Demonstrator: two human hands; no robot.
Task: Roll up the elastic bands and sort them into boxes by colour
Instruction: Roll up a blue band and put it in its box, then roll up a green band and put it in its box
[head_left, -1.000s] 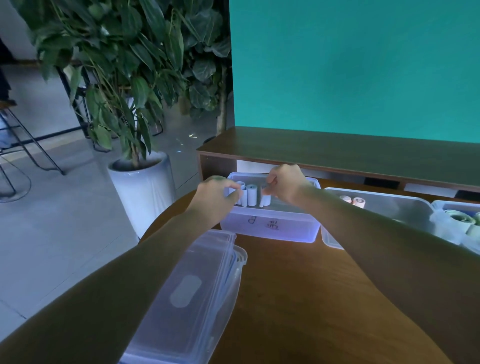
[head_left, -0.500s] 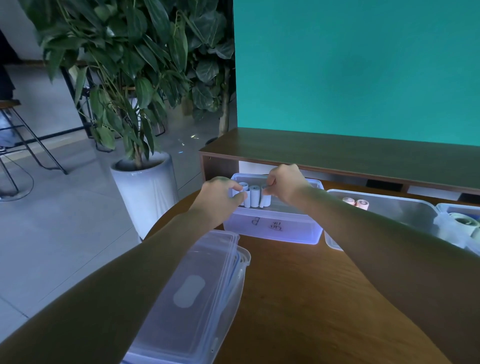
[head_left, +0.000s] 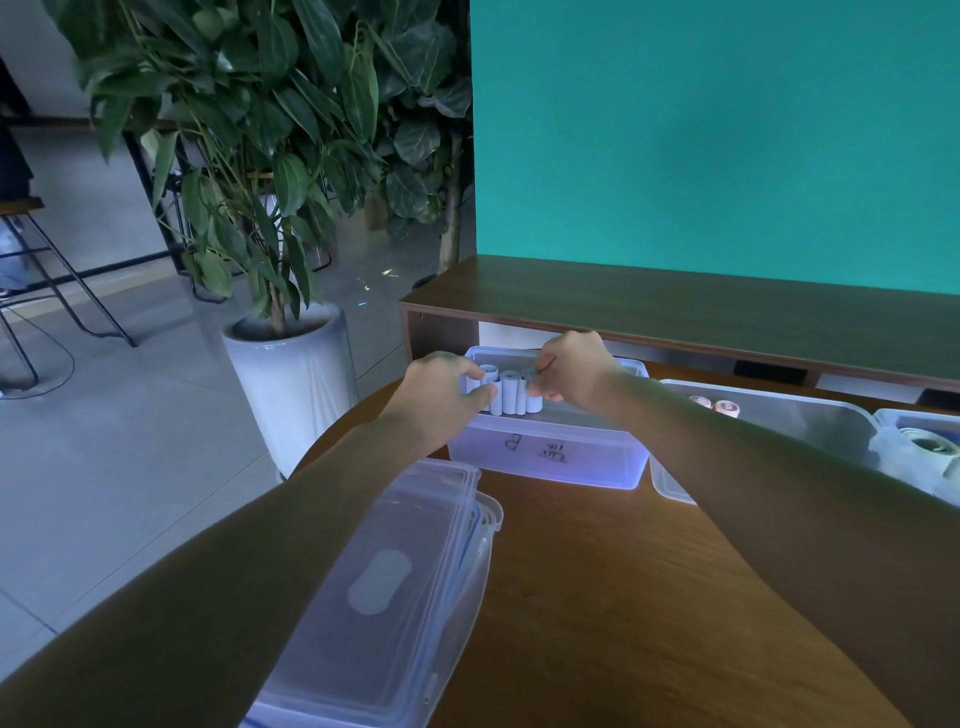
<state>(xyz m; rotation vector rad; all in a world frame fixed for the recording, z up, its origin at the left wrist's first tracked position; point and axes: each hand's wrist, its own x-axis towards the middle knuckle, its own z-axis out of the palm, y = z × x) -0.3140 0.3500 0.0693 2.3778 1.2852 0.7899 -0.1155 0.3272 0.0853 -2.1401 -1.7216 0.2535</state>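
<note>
Hands (head_left: 449, 387) unmoved — same grip on white rolls (head_left: 509, 397).

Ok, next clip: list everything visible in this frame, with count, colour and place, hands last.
white rolls: several, upright in the left box
left box: one, clear, handwriting on its front
middle box: one, clear, right of it
pink rolls: two, in the middle box
right box: one, clear, frame edge, holds a greenish roll
lids: stacked, clear, near left
table: one, brown wood
shelf: one, dark wood, behind boxes
potted plant: one, green, white pot, on floor
left hand: grips rolls' left end
right hand: grips their right end
</note>
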